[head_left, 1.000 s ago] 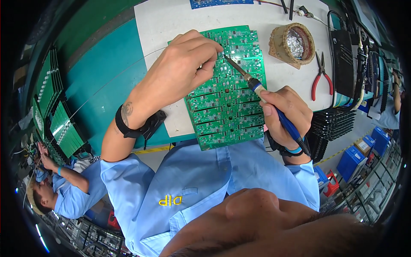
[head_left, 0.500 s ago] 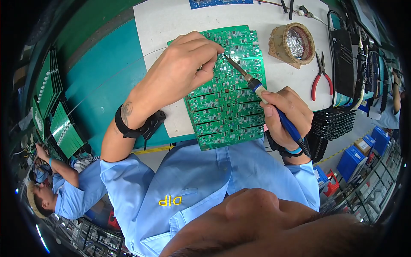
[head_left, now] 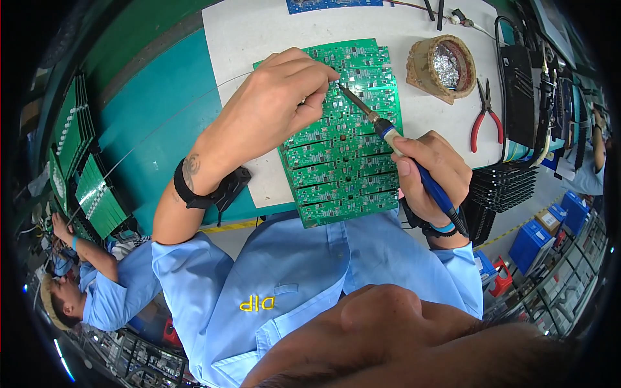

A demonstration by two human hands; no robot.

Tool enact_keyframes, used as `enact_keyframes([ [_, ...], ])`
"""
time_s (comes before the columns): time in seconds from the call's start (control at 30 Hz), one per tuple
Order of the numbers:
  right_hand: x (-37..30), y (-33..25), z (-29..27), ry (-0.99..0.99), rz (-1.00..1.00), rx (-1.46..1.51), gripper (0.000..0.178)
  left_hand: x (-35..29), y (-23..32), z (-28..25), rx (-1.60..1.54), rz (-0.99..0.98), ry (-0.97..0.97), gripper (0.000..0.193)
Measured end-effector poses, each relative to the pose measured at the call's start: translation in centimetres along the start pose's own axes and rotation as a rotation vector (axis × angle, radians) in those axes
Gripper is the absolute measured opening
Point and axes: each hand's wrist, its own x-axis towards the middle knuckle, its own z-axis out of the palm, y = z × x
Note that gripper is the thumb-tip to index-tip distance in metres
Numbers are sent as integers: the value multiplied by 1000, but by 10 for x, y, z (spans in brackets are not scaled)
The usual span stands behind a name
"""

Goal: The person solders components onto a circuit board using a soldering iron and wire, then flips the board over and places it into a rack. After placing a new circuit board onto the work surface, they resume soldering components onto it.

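Soldering iron (head_left: 387, 132) tip unmoved past second; work stays at one spot on circuit panel (head_left: 343, 155), counter's (head_left: 162, 77) near edge. Left hand (head_left: 278, 94) grip seems pinched on thin wire (head_left: 234, 78); right hand (head_left: 440, 171) wraps iron.

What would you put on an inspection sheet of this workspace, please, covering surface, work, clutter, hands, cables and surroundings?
Surface: white sheet over a teal mat.
Job's things: green board, largely over the sheet; iron, tip at the board's upper part, contact too small to confirm; thin wire.
Clutter: pot with silvery bits; red-handled pliers; blue board at the far edge.
Hands: left hand over the board, the wire leading behind it, grip hidden; right hand holding the iron.
Cables: white cable at upper right.
Surroundings: co-worker and stacked boards at left; blue bins at right.
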Motion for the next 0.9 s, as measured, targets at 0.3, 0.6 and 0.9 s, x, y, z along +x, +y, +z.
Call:
enact_keyframes([
  [0.3,-2,1,3,3,-19,-3,32,0,-2,1,0,21,10,14],
  [0.6,-4,-1,3,-11,-39,-32,36,1,-2,4,-2,-7,14,14],
  [0.9,-4,-3,3,-13,-38,-27,36,1,-2,4,-6,7,16,15],
])
